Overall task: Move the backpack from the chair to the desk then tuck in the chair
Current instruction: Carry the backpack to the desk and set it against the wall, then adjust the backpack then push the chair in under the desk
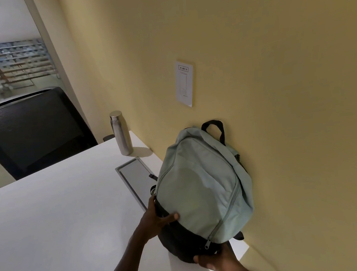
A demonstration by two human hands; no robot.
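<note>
A pale green backpack [201, 183] with a black base and black top handle stands upright on the white desk [62, 221], leaning against the yellow wall. My left hand [156, 218] grips its lower left side, thumb across the front. My right hand [218, 259] holds the black bottom corner at the lower right. A black mesh office chair [30, 131] stands beyond the desk's far left edge, its seat hidden.
A steel water bottle [120, 132] stands at the desk's far end near the wall. A grey cable tray lid [136, 178] lies flush in the desk beside the backpack. A paper notice [184, 82] hangs on the wall. Glass partition at far left.
</note>
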